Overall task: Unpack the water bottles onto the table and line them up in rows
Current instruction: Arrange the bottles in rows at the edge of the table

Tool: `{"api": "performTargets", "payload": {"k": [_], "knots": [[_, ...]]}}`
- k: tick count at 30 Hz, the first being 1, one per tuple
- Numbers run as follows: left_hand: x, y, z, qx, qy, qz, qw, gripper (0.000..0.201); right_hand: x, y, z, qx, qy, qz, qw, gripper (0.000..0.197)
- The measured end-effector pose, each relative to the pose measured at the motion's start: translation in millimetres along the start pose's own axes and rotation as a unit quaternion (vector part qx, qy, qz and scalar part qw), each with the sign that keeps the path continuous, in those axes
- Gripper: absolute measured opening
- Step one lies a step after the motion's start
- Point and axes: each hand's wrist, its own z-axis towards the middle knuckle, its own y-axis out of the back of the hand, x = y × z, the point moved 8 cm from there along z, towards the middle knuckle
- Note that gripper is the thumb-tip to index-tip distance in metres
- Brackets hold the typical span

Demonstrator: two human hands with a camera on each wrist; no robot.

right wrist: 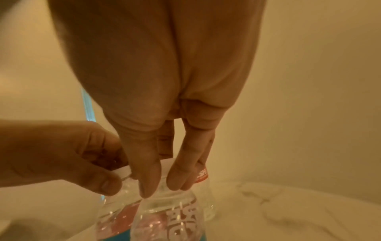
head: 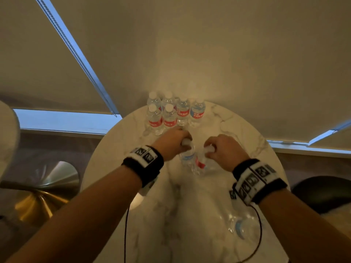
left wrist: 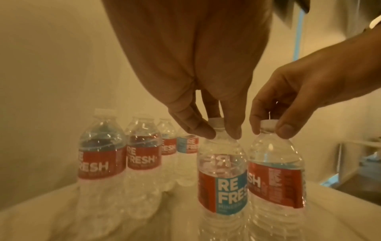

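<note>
Two water bottles (left wrist: 250, 176) stand touching mid-worktop (head: 247, 141), each pinched at its cap: left grip (head: 171, 142), right grip (head: 223, 147). Six more (head: 171, 112) (upright) cluster just beyond; crumpled plastic wrap (head: 241, 224) lies nearer.

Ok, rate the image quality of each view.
Head view: dim and wide-angle, the table rim bowed. Left wrist view: warm cast, bottle labels readable, palm close and soft. Right wrist view: blurriest, right hand filling the frame.
</note>
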Motion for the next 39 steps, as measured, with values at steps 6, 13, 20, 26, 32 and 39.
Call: {"api": "performTargets", "payload": {"k": [6, 13, 20, 26, 32, 39], "knots": [[15, 39, 76, 0.002, -0.007, 0.048, 0.999, 0.03, 6, 34, 97, -0.016, 0.029, -0.033, 0.999, 0.03], [26, 48, 104, 0.016, -0.03, 0.085, 0.996, 0.041, 15, 39, 136, -0.02, 0.075, -0.059, 0.995, 0.032], [21, 42, 114, 0.002, -0.021, 0.096, 0.995, 0.026, 9, 41, 138, -0.031, 0.088, -0.053, 0.994, 0.033], [30, 42, 118, -0.001, 0.004, 0.09, 0.996, 0.043, 6, 37, 136, -0.028, 0.077, -0.045, 0.996, 0.034], [27, 45, 119, -0.006, -0.027, 0.094, 0.995, 0.03, 12, 37, 137, -0.033, 0.093, -0.062, 0.993, 0.029], [23, 45, 114, -0.007, -0.041, 0.103, 0.994, 0.031, 12, 38, 131, -0.038, 0.093, -0.049, 0.994, 0.033]]}}
